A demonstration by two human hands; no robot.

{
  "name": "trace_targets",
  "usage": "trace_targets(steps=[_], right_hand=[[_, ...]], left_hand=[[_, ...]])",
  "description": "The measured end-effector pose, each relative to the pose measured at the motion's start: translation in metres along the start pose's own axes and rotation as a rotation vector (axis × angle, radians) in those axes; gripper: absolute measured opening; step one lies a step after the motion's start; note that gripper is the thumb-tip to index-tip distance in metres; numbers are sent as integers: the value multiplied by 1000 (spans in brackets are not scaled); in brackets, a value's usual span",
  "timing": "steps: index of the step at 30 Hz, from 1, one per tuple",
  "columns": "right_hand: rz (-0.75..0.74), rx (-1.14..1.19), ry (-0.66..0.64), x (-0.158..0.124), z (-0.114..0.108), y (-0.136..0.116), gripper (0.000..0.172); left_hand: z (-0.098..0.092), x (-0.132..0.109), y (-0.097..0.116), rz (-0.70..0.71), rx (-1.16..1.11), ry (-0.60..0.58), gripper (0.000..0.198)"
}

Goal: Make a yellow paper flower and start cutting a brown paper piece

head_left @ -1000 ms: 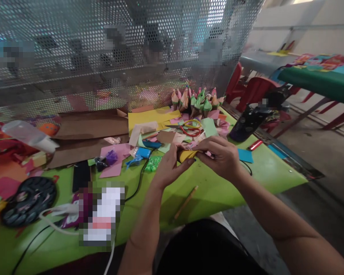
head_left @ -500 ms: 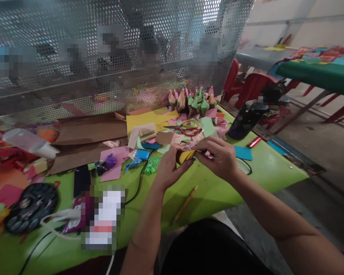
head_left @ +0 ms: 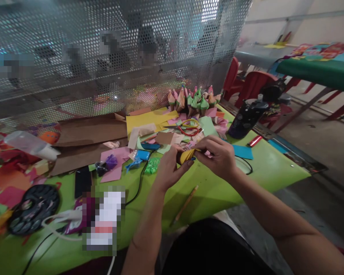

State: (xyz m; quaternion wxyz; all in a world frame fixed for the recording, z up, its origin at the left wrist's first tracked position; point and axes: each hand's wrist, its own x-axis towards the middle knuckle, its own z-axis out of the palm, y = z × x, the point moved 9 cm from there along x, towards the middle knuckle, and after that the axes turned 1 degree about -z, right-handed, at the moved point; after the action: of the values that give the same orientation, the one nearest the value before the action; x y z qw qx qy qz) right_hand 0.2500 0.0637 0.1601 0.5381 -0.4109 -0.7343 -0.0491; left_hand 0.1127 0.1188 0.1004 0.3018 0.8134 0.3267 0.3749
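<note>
Foreground first: showing a slim, tan, pencil-like stick [head_left: 187, 203] lying aslant on the bright green surface [head_left: 212, 194], on the near side of the hands. Just beyond, holding a small, yellow, pleated, paper-like piece [head_left: 187, 156] between both hands, apparently above the surface: cupping its broad end in the left hand [head_left: 170, 168] and pinching its narrow end with the right hand [head_left: 218, 156], so having a narrow grip on both sides. Seemingly gathering or twisting the folds; for doing that well, probably needing to be pressing lightly on the left, turning in small steps on the right, nipping only the tip, and evening each pleat without crushing the broad end. Pointing the narrow end rightward and running the long axis roughly left to right, tilting slightly up or away at the right; not telling which, with both ends partly covered. Farther off, showing a crinkled, bright green plastic packet [head_left: 153, 165] near the left hand and a flat blue paper square [head_left: 243, 151] just beside the right hand. Beyond these, showing red-and-yellow-handled metal scissors [head_left: 180, 128] lying among mixed paper scraps [head_left: 164, 138]; farthest, showing green, pink and peach paper-like cones [head_left: 195, 102] standing clustered before a grey perforated metal panel [head_left: 172, 72].
</note>
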Motion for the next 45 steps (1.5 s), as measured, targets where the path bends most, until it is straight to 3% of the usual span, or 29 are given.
trace_targets(steps=[22, 37, 45], right_hand=[[11, 29, -20, 2, 4, 2, 11], [19, 52, -21, 4, 3, 1, 11], [3, 36, -3, 4, -1, -1, 12]], left_hand=[[0, 0, -3, -52, -94, -24, 46], [-5, -2, -8, -67, -173, 33, 53], [-9, -4, -7, -39, -225, 83, 42]])
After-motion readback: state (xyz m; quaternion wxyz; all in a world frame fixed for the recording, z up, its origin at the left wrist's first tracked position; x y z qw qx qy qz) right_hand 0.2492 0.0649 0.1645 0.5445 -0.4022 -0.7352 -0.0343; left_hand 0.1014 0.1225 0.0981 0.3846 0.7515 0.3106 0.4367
